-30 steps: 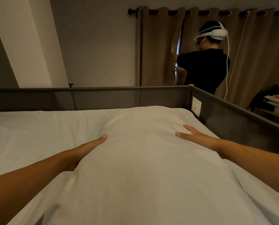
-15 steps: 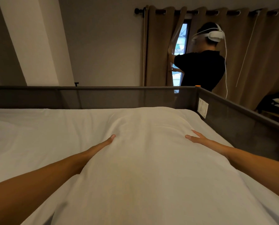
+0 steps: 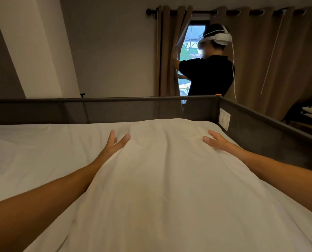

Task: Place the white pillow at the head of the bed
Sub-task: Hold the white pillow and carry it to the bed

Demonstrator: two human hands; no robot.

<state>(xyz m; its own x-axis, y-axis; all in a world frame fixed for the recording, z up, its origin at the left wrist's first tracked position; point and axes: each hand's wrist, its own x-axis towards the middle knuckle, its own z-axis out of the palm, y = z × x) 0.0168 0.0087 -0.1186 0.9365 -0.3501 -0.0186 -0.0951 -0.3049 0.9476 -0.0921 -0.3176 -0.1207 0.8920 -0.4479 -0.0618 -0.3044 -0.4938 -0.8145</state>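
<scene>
White pillow [image 3: 169, 179]: lying lengthwise on the bed [image 3: 33, 151], far end close to the grey mesh rail [image 3: 115, 110]. Left hand [image 3: 115, 144], right hand [image 3: 215, 141]: fingers spread flat, gripping nothing. Placement apparently nearly complete; release remaining.

White pillow [image 3: 169, 179] on white sheet [image 3: 33, 151], dark grey mesh rail [image 3: 115, 110], brown curtains [image 3: 269, 60], bg person [image 3: 209, 73] in black tee w/ white headset [image 3: 220, 38].
</scene>
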